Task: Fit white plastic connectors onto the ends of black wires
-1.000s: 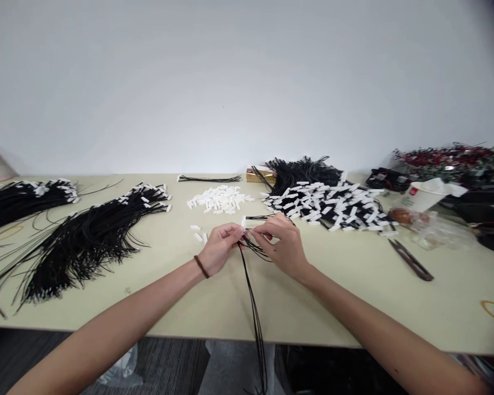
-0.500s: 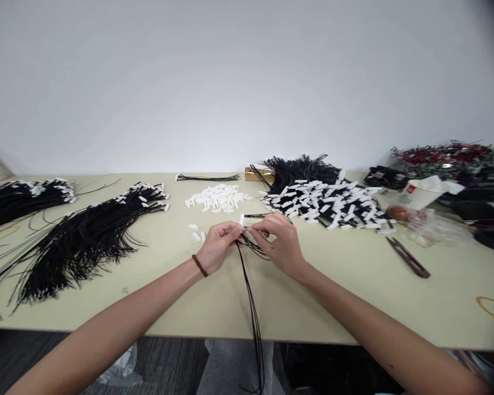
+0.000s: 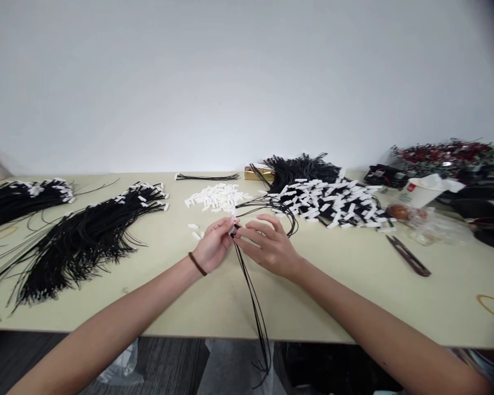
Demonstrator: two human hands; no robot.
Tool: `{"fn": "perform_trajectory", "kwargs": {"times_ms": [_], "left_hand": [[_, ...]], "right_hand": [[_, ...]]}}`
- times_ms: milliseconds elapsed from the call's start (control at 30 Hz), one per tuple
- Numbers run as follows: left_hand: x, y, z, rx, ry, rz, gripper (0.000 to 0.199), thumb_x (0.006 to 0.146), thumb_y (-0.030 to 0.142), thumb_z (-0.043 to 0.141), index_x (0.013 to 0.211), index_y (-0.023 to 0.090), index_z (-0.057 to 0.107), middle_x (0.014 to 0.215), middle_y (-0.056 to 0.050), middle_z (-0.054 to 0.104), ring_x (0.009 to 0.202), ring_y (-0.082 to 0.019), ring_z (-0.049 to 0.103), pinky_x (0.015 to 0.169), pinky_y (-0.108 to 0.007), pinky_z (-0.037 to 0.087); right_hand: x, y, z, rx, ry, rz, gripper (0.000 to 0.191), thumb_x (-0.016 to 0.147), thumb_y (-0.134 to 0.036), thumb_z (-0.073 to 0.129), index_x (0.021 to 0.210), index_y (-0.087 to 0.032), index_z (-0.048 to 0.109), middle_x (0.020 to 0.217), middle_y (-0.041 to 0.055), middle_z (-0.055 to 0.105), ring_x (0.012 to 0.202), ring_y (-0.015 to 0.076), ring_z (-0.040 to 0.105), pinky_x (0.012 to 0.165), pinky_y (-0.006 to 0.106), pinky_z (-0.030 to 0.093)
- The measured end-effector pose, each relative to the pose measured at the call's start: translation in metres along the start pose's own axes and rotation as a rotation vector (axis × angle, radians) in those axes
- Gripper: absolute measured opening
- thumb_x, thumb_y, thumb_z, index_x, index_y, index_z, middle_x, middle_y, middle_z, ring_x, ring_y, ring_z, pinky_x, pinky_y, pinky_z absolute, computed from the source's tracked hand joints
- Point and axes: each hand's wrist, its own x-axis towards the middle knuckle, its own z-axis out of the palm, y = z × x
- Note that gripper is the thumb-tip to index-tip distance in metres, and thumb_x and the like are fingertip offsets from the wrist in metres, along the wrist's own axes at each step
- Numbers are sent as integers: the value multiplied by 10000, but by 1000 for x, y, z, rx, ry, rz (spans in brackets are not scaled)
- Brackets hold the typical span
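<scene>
My left hand is closed in a pinch around a white connector housing, partly covered by the fingers. Thin black wires arc from the housing over to the right, and further loose black wires hang from the hands past the table edge. My right hand meets the left at the fingertips, its fingers closed on black wire by the connector, its thumb hidden. A pile of white connector housings lies just beyond the hands, with a few strays beside the left hand.
Bundles of black wires lie at left. A heap of connector-ended wires sits behind my right hand. Thread snips, a paper cup, a plastic bag and a yellow rubber band are at right.
The right hand's fingers have shifted left and stretched out more toward the left fingertips. The connector has turned and is more covered, and the arcing wires have moved farther up.
</scene>
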Motion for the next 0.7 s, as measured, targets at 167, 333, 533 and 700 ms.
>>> {"fn": "perform_trajectory", "kwargs": {"times_ms": [167,333,533,700], "left_hand": [[-1,-1,2,-20,-16,-24,147,669,245,702,686,114,636,656,0,567,589,-59,492,551,-167,395],[-1,0,3,-7,-30,-16,146,685,252,692,679,121,628,651,3,558,589,-60,486,557,-169,396],[3,0,-1,-4,25,9,167,633,240,732,663,111,630,654,-3,567,606,-67,493,590,-184,413],[6,-2,-7,49,86,34,173,624,240,735,670,105,638,674,-7,556,596,-66,475,560,-198,403]], "right_hand": [[2,-2,2,-31,77,-3,142,817,-112,546,863,-246,556,922,-39,665,940,114,547,899,352,367],[1,-3,7,27,78,73,163,808,-120,554,862,-274,561,924,-34,662,925,125,549,886,365,375],[11,-6,-5,459,89,359,147,822,-147,518,910,-242,588,916,18,661,920,153,572,834,359,458],[16,20,-29,879,359,929,119,865,-280,479,886,-213,575,807,18,629,767,135,612,697,320,523]]}}
